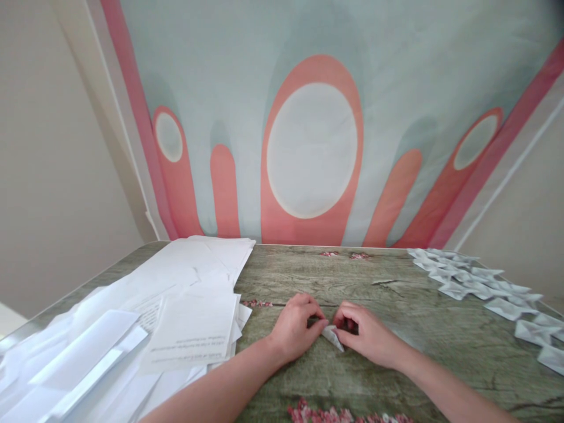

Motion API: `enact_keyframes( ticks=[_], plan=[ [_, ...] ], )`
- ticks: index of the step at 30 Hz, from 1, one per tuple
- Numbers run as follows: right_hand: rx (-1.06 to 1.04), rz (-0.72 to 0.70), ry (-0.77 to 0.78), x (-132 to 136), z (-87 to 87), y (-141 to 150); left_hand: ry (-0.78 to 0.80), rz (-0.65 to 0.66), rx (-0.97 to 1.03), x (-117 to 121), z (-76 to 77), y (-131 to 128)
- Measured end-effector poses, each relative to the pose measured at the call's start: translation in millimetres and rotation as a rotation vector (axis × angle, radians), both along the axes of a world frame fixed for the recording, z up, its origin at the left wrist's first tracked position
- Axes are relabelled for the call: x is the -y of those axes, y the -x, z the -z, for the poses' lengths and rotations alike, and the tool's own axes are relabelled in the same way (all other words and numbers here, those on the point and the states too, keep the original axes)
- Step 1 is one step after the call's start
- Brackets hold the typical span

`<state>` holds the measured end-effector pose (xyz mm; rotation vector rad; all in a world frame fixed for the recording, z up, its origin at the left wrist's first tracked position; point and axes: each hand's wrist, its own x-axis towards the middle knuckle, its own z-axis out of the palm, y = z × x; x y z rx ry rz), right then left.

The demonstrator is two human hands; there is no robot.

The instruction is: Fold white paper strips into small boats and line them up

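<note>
Near the middle of the table, a small piece of folded white paper [333,338] with a pointed lower end is pinched between both hands. My left hand [299,326] grips it from the left, thumb and fingers closed at its upper edge. From the right, my right hand [365,332] has its thumb and curled fingers closed on the other side. Part of the paper is hidden by the fingertips, so its full shape does not show.
Loose printed sheets [194,329] and white papers [211,252] cover the table's left side. Several folded paper pieces [502,305] stand in rows along the right edge. The wood-patterned table [291,270] meets a coloured panel [220,188] at the back.
</note>
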<state>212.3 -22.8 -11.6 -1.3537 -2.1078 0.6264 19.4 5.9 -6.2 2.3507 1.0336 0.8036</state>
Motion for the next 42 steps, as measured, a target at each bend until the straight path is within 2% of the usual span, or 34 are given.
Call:
enact_keyframes(
  ticks=[3, 9, 14, 21, 32, 42],
  plan=[
    [-0.067, -0.008, -0.013, 0.7, -1.4, 3.1, 0.006, 0.017, 0.014, 1.1, -1.5, 0.2],
    [-0.128, -0.001, -0.134, 3.1, -2.0, 7.8, -0.005, 0.027, 0.032, 2.0, -1.0, -0.7],
    [-0.173, -0.046, -0.117, 2.9, 0.7, 9.5, -0.012, 0.01, 0.001, 0.1, 3.1, -0.7],
    [-0.152, -0.034, -0.1, -1.9, 6.0, 7.5, -0.005, -0.029, -0.009, -1.3, 5.1, -0.7],
    [-0.137, -0.023, -0.129, 0.1, 3.6, 8.3, -0.019, -0.049, 0.037, -1.0, 5.6, -0.1],
    [-0.162, 0.012, -0.124, -1.1, 5.2, 8.3, 0.079, -0.047, 0.084, -2.5, 3.9, -0.6]
  ],
)
